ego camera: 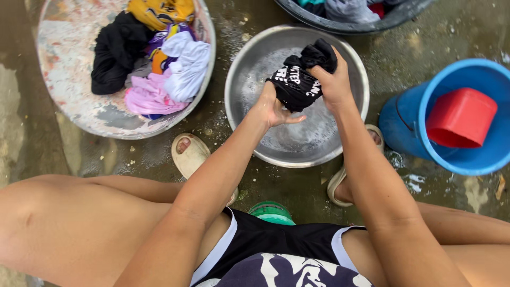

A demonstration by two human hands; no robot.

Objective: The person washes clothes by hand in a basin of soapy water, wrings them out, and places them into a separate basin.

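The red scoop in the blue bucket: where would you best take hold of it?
Probably by the red scoop's upper rim, coming straight down from above. It sits tilted inside the blue bucket, whose wall blocks any sideways approach. No handle shows, so the rim edge seems the likeliest grip.

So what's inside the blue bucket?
A red plastic container sits inside the blue bucket, tilted against the wall. It covers much of the bottom, so whether anything lies beneath it cannot be seen.
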